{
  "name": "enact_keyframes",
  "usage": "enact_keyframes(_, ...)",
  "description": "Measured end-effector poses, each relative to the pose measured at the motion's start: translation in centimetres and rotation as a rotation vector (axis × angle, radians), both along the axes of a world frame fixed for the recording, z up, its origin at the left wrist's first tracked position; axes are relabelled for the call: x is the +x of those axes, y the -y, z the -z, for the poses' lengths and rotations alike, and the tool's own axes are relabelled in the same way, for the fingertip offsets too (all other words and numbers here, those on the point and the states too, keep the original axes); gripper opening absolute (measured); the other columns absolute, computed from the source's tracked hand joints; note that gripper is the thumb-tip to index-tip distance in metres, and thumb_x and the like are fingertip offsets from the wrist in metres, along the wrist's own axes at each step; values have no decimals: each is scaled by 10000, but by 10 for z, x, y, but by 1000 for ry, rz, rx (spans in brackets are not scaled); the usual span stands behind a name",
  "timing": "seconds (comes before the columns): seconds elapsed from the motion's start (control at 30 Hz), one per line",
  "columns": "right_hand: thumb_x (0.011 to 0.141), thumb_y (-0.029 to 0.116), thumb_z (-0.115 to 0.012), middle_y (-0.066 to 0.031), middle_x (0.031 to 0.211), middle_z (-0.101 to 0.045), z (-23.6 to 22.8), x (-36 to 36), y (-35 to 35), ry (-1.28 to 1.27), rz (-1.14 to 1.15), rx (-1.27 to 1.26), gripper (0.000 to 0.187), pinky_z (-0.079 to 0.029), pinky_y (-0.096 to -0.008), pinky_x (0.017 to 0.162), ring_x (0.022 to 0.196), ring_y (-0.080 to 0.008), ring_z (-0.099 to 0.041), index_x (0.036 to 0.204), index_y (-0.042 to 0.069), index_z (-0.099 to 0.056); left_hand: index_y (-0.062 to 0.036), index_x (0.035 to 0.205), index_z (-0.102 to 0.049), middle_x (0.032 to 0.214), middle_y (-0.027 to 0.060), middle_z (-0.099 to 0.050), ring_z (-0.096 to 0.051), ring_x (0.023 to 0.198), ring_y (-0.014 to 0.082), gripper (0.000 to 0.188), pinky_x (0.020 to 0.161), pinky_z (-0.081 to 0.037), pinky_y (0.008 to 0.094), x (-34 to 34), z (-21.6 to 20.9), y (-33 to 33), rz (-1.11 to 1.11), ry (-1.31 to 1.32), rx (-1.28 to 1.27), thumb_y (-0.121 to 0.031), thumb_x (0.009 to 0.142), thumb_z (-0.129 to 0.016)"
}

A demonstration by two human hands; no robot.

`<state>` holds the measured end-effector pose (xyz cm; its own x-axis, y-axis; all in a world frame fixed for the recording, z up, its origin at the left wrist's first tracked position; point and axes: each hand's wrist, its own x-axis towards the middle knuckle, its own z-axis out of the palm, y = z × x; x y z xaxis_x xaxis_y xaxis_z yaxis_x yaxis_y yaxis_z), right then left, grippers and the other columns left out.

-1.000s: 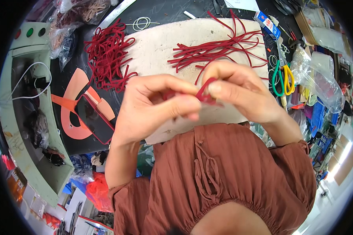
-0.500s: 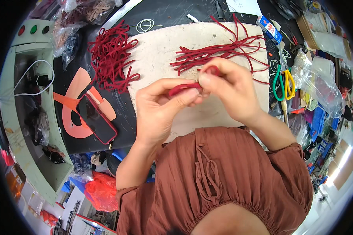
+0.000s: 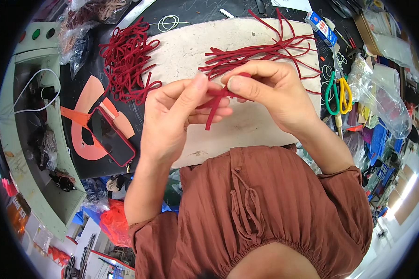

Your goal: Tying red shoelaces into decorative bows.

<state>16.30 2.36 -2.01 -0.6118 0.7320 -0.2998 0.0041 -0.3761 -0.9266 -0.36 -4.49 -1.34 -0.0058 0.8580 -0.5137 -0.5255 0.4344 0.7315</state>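
Both hands have drifted down-left: left hand (image 3: 172,116) and right hand (image 3: 270,93) now pinch the dark red suede cord strip (image 3: 215,100) between pressed fingers, its tail hanging free.

You face a dark desk (image 3: 181,14) bearing a pale board (image 3: 246,135); green cabinet (image 3: 23,153) at left, bright floor lower right.

Bright even light, sharp centre, soft shadows, fisheye-bent dark rim

Matt red suede-like cord (image 3: 217,100) (soft-looking); pale worn board (image 3: 246,135); glossy black phone (image 3: 111,137).
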Motion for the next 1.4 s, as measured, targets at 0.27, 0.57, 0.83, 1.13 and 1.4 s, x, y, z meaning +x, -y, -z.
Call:
enact_keyframes(0.27,820,113,-589,0,768,-575,-2,3,4,39,-103,206,120,-420,-208,639,708,-57,-519,823,-6,-599,55,851,-614,735,140,-640,-644,649,185,132,597,-535,264,-11,-8,-9,365,-127,52,-62,791,-618)
enact_keyframes(0.57,838,183,-574,13,761,-536,3,7,2,-92,-227,-292,167,-371,-198,651,713,-47,-471,815,18,-561,63,812,-609,698,143,-633,-642,640,193,115,588,-530,265,-14,-3,-9,473,-88,95,-37,766,-639)
enact_keyframes(0.83,836,190,-572,20,752,-529,9,9,2,-158,-297,-424,169,-359,-193,636,695,-47,-464,811,24,-555,61,809,-613,707,130,-632,-622,638,165,112,593,-513,262,-14,2,-6,513,-41,98,-40,769,-641)
enact_keyframes(1.13,826,160,-590,5,760,-583,9,6,1,-21,-33,19,157,-419,-218,648,714,-50,-514,829,4,-609,64,917,-591,775,180,-633,-645,695,266,286,648,-538,340,-6,5,-5,223,-93,18,-194,898,-470)
enact_keyframes(1.4,837,153,-573,5,755,-556,2,13,5,-29,-176,52,145,-403,-202,639,718,-52,-500,821,9,-578,50,766,-619,655,124,-624,-624,562,165,94,521,-522,246,1,-9,-7,384,-114,10,-42,767,-632)
